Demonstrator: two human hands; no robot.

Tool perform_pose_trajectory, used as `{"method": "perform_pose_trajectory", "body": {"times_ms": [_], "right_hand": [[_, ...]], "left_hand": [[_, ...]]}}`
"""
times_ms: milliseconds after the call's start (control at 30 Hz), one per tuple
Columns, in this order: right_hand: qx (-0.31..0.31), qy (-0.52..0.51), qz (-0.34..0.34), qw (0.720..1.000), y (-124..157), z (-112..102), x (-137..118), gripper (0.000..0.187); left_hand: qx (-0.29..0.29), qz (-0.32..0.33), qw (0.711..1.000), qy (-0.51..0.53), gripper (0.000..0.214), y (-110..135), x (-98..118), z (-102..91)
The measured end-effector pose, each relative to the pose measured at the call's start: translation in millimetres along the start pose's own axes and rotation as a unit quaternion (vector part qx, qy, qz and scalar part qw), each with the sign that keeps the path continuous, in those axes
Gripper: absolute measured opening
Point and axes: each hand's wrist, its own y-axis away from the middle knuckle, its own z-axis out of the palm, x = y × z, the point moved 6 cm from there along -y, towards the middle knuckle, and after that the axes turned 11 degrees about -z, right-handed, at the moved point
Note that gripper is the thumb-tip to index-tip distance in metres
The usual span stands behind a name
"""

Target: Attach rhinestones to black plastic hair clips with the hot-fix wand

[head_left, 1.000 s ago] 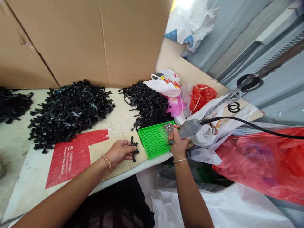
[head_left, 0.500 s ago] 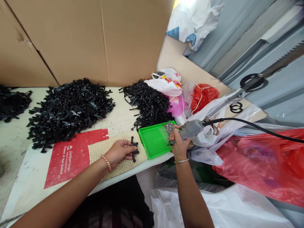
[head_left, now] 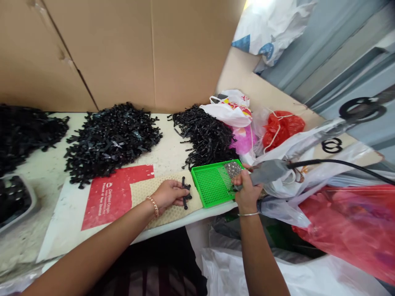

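Head view. Left hand (head_left: 168, 195): palm down, fingers extended over black plastic pieces (head_left: 185, 193) at its 3 o'clock, on a honeycomb mat (head_left: 173, 213); grip unclear. Right hand (head_left: 246, 187): clenched around a corded grey rotary tool (head_left: 265, 172), at 3 o'clock from a green perforated tray (head_left: 206, 185) bearing a glittering mesh patch (head_left: 233, 169).

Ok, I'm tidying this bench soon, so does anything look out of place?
A white plastic bag bunches up against the grey corded tool in the right hand, and the tool's black cord runs above the loose bags. It looks odd because the tool sits over the green tray, so close to loose plastic.
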Motion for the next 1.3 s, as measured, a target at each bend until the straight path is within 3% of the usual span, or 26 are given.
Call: {"method": "perform_pose_trajectory", "body": {"times_ms": [100, 200, 333, 433, 1300], "right_hand": [[0.012, -0.065, -0.005, 0.998, 1, 18, -25, 0.033], [-0.045, -0.138, 0.028, 0.989, 19, 56, -43, 0.029], [-0.127, -0.156, 0.107, 0.974, 58, 104, -36, 0.028], [-0.138, -0.144, 0.137, 0.97, 75, 119, -22, 0.032], [-0.136, -0.126, 0.112, 0.976, 78, 112, -13, 0.031]], "left_hand": [[0.003, 0.001, 1.0, 0.007, 0.016, -3, -1, -0.4], [0.002, 0.008, 1.0, 0.014, 0.017, -7, -2, -1.5], [-0.005, 0.016, 0.999, 0.028, 0.024, -7, -2, -1.3], [-0.016, 0.016, 0.999, 0.032, 0.024, -4, -1, 0.1], [-0.018, 0.015, 1.0, 0.016, 0.024, -4, -1, 0.5]]}}
